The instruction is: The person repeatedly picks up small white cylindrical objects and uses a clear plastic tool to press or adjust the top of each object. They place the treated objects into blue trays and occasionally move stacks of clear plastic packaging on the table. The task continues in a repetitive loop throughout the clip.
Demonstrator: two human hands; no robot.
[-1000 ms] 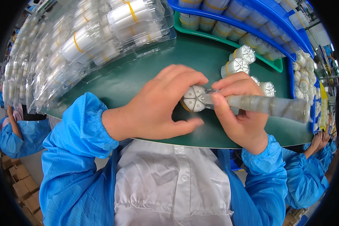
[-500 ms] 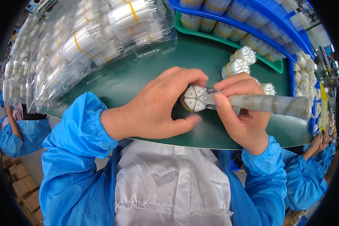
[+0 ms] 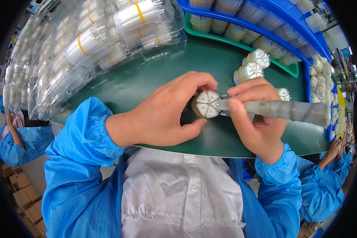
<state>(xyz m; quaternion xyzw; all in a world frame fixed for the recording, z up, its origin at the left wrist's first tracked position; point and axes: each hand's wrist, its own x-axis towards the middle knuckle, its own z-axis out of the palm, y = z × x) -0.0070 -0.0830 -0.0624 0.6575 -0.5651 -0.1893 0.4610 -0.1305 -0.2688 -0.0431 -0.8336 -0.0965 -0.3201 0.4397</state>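
Observation:
A bundle of white cylinders [image 3: 208,99] stands a little tilted on the green table, its round end showing several wedge-shaped segments and a yellow band round its side. My left hand [image 3: 162,111] curls loosely round the bundle, with the thumb near its front edge and the fingers behind; exact contact is partly hidden. Pinched in my right hand [image 3: 256,115] is a long tool with a pale, tape-wrapped handle [image 3: 293,111]. Its narrow grey tip meets the bundle's right edge.
Clear plastic trays [image 3: 83,49] of similar bundles are piled at the left. Behind, a green tray [image 3: 242,47] and a blue bin [image 3: 226,16] hold more. Loose bundles [image 3: 248,72] stand behind my right hand. Co-workers' blue sleeves [image 3: 319,190] show at both sides.
The bundle has shifted slightly right and leans a little differently. My right hand and the tool have moved slightly right; my left thumb has drawn in towards the bundle.

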